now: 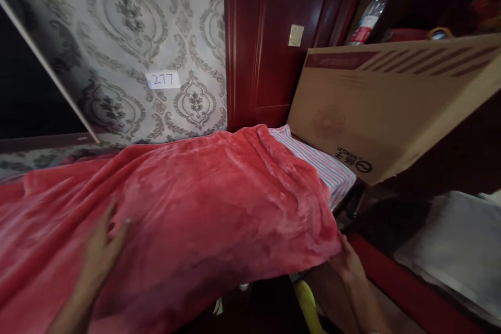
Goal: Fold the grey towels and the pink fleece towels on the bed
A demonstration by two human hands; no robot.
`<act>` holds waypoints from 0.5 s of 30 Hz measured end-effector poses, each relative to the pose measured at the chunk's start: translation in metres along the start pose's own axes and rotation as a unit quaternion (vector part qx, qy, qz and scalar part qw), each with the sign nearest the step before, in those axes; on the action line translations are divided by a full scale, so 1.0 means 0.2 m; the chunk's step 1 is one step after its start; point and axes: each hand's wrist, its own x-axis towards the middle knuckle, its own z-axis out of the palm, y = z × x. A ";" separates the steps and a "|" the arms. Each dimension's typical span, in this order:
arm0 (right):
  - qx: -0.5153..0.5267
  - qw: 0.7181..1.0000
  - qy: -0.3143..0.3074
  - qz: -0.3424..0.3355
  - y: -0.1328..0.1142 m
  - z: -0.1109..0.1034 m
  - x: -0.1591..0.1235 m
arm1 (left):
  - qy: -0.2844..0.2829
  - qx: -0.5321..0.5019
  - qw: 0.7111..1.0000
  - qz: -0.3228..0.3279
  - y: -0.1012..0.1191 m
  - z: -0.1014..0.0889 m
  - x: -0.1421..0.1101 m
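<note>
A red plush blanket [203, 203] lies spread over a bed and hides most of it. My left hand [102, 248] rests flat on the blanket at the lower left, fingers stretched out. My right hand [347, 263] is closed on the blanket's lower right edge, pinching the cloth where it hangs off the bed. A striped sheet [321, 164] shows past the blanket's far right end.
A large cardboard box [391, 109] leans beside the bed on the right. Patterned wallpaper carries a label reading 277 [163, 80]. A dark red wooden door [274, 36] stands behind. A plastic bottle [370, 13] sits up high. White bedding [454, 250] lies at the lower right.
</note>
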 end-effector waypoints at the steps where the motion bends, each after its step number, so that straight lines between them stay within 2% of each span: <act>1: -0.003 1.000 -0.004 -0.018 -0.02 0.02 -0.01 | -0.052 0.036 0.997 0.053 0.03 0.10 0.04; 3: -0.024 0.999 -0.009 -0.040 -0.08 0.06 -0.05 | -0.143 0.098 0.972 0.161 0.10 0.33 0.13; 4: -0.040 0.998 -0.011 -0.053 -0.10 0.08 -0.08 | -0.175 0.119 0.958 0.192 0.14 0.45 0.18; 6: -0.082 0.992 -0.028 -0.096 -0.15 0.14 -0.15 | -0.212 0.167 0.934 0.236 0.21 0.66 0.26; 8: -0.156 0.973 -0.088 -0.148 -0.19 0.19 -0.25 | -0.215 0.229 0.913 0.262 0.26 0.82 0.29; 10: -0.260 0.933 -0.178 -0.176 -0.21 0.25 -0.34 | -0.207 0.296 0.891 0.276 0.27 0.92 0.28; 12: -0.346 0.885 -0.255 -0.179 -0.20 0.28 -0.41 | -0.200 0.358 0.867 0.284 0.25 0.98 0.24; 13: -0.372 0.868 -0.280 -0.174 -0.20 0.29 -0.42 | -0.197 0.385 0.853 0.292 0.23 1.00 0.21; 15: -0.391 0.861 -0.284 -0.161 -0.19 0.30 -0.41 | -0.187 0.421 0.831 0.311 0.20 1.01 0.17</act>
